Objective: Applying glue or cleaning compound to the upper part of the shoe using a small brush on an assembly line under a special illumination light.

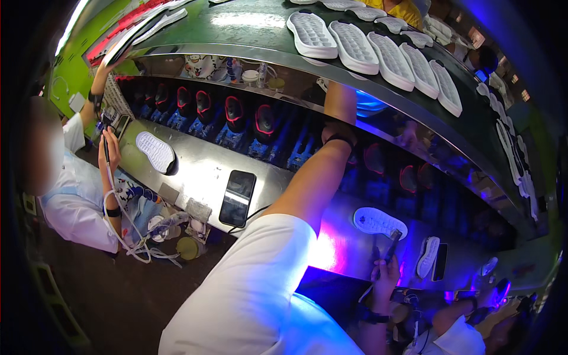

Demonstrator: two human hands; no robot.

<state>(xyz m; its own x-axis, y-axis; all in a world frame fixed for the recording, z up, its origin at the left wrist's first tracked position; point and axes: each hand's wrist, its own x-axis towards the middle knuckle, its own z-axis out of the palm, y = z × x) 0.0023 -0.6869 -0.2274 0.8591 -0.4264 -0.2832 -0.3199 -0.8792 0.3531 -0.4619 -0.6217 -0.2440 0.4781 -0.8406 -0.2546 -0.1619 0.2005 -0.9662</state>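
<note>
White sole (368, 219): on metal bench (201, 165).
Green belt (236, 35): above, bearing soles (353, 48).
Black phone (238, 198): beside left arm (312, 178).
Right hand (386, 272): holds brush (391, 248).
Left hand (336, 128): shadowed, cannot tell.

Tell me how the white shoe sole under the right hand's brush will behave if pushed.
The white shoe sole will probably slide rather than roll, as it lies flat on a shiny, smooth-looking bench. Its long, low shape makes tipping unlikely. Its moulded look suggests a springy material, though that can't be confirmed.
</note>
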